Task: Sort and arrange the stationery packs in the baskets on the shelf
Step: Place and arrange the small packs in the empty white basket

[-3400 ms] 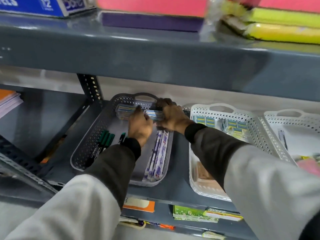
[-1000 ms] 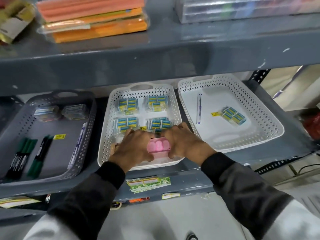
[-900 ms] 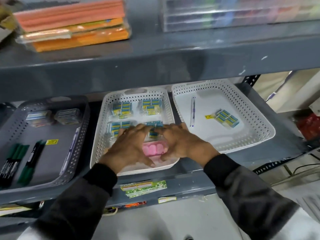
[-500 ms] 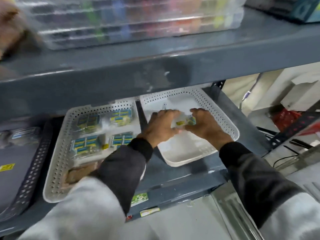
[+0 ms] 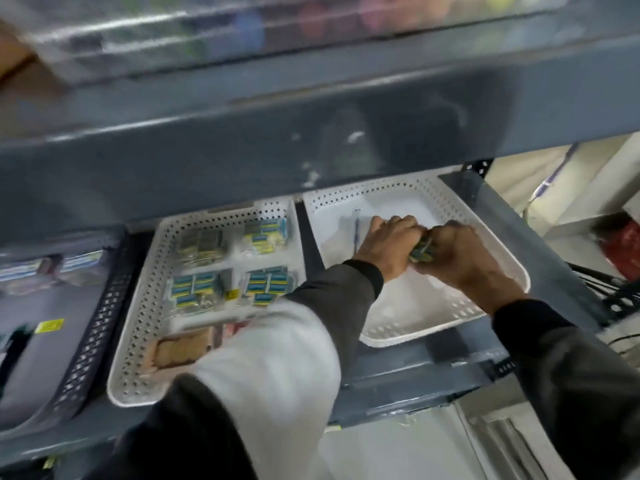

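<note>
Both hands are inside the right white basket (image 5: 450, 320). My left hand (image 5: 389, 245) and my right hand (image 5: 457, 258) pinch a small blue-and-yellow stationery pack (image 5: 422, 252) between them, mostly hidden by fingers. A thin pen (image 5: 356, 230) lies in that basket, left of my left hand. The middle white basket (image 5: 138, 327) holds several blue-and-yellow packs (image 5: 266, 285) in rows, and a brown pack (image 5: 180, 351) near its front. My left sleeve covers its front right corner.
A dark grey basket (image 5: 86, 341) stands at the left with clear packs and a yellow tag (image 5: 50, 325). The upper shelf beam (image 5: 311, 133) hangs low over the baskets. A red object (image 5: 620, 247) and cables sit beyond the shelf's right post.
Both hands left the pink pack in the middle basket and moved right into the right basket, closing on the blue-and-yellow pack there. The view swung to the right.
</note>
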{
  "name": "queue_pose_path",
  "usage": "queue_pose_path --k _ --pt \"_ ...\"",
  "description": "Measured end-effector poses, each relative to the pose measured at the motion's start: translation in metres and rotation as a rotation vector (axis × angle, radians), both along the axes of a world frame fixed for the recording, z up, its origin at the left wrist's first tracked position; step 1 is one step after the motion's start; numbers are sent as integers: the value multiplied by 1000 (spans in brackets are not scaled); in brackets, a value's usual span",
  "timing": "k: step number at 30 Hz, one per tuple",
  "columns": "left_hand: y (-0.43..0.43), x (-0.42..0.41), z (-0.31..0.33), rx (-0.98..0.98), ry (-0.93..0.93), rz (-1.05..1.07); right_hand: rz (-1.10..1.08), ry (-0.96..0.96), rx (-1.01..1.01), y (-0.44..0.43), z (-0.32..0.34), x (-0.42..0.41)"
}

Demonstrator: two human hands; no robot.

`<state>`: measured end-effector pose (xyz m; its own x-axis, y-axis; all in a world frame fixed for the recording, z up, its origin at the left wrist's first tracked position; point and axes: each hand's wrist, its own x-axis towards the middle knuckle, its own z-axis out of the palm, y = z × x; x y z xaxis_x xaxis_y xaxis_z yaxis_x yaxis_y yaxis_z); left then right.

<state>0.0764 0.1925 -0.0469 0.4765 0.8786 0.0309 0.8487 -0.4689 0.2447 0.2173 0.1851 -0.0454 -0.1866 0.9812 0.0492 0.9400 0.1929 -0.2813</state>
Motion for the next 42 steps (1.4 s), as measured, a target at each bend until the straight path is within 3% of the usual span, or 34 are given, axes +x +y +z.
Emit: queue_pose_path --k 4,8,12,16,24,31,35,42 --pt "-21 -44 39 140 -80 71 97 146 69 -18 47 -30" --pt "-48 -141 65 119 -194 196 278 313 38 -37 76 -102" --pt "-75 -216 52 45 -161 329 396 86 -37 -39 59 -179" --pt "-87 -237 28 -90 -49 380 417 -91 -80 -50 35 -220" --pt "-98 -227 6 -156 -21 449 452 -177 -84 -59 32 -226" --pt "-66 -165 45 51 -151 380 234 239 -37 -28 44 -148" --pt "-43 -108 47 32 -196 414 26 305 -41 -9 30 -98" --pt "-32 -58 33 -85 152 482 -59 274 -269 7 -4 -98"
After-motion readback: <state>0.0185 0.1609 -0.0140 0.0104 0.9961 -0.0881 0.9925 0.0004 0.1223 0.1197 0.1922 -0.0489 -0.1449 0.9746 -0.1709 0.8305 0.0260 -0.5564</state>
